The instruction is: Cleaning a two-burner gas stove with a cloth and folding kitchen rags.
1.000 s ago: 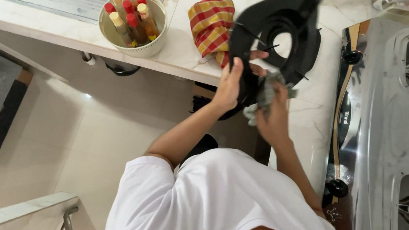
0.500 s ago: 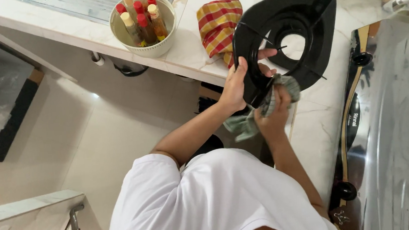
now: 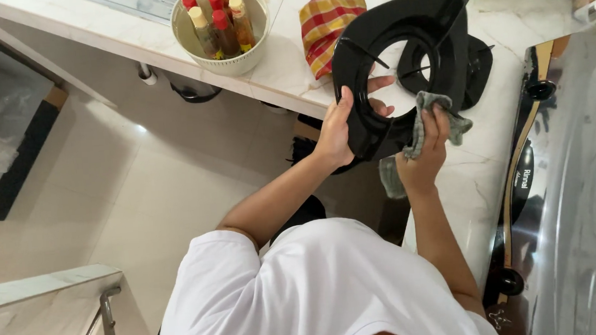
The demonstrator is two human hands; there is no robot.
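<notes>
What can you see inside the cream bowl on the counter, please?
The cream bowl holds several small sauce bottles standing upright, most with red caps, a few with pale caps. Their lower parts and the bowl's bottom are hidden by the rim and the bottles themselves.

Your left hand (image 3: 341,132) grips the black burner ring (image 3: 387,33) by its rim at 7 o'clock, holding it tilted over the marble counter (image 3: 283,66). Your right hand (image 3: 427,146) presses a grey cloth (image 3: 421,112) against the ring at 5 o'clock; a bowl of sauce bottles (image 3: 220,28) stands at 10 o'clock

Marble counter (image 3: 497,173) w/ bowl (image 3: 222,60), checked cloth (image 3: 326,27)
</notes>
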